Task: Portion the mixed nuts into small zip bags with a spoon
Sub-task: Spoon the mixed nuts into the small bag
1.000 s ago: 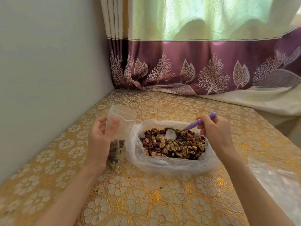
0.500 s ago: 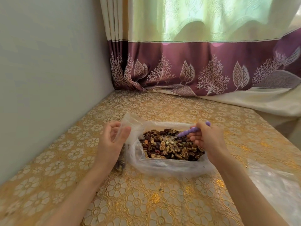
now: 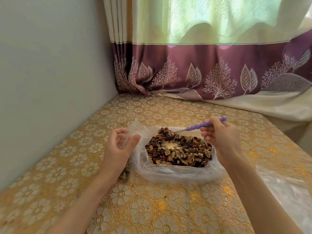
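From the head camera I see my right hand [image 3: 222, 141] pinching the purple handle of the spoon [image 3: 200, 126], which now carries a heap of nuts at the far rim of the big bag [image 3: 177, 173], where half a second ago its bowl was dug into the pile of mixed nuts [image 3: 179, 152]. My left hand [image 3: 120, 147] holds the small zip bag [image 3: 137, 130] between thumb and curled fingers, just left of the big bag and tilted toward it, much as before. Both bags rest on the gold flowered tablecloth [image 3: 143, 208].
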Tool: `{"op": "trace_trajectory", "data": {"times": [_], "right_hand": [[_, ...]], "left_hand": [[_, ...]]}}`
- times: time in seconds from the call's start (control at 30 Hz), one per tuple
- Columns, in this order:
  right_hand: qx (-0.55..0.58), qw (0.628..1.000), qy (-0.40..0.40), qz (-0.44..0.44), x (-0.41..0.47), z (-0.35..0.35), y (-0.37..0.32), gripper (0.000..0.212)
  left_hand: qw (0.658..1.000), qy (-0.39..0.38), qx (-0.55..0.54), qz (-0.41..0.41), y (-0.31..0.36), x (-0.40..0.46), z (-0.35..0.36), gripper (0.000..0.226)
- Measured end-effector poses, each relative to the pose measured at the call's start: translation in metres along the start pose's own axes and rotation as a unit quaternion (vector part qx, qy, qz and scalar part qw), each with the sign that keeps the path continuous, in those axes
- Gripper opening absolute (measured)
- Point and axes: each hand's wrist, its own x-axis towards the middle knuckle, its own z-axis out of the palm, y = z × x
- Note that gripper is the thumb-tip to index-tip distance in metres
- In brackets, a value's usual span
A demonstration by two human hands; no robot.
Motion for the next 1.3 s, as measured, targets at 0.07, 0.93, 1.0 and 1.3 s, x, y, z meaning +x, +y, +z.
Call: {"op": "trace_trajectory", "data": {"times": [0.07, 0.93, 1.0, 1.3], "right_hand": [[0.015, 1.0, -0.007, -0.022, -0.004, 0.004, -0.007, 0.026], [0.045, 0.963, -0.231, -0.129, -0.039, 0.035, -0.02, 0.021], [0.072, 0.971, -0.183, -0.136, -0.037, 0.034, -0.019, 0.02], [-0.053, 0.982, -0.023, -0.177, -0.019, 0.019, -0.002, 0.032]], "left_hand": [[1.0, 0.001, 0.007, 0.002, -0.001, 0.0, 0.001, 0.043], [0.995, 0.03, -0.099, -0.001, 0.005, 0.002, -0.005, 0.07], [0.993, 0.035, -0.114, 0.002, 0.005, 0.004, -0.007, 0.054], [0.99, 0.058, -0.128, 0.02, 0.005, 0.006, -0.012, 0.044]]}}
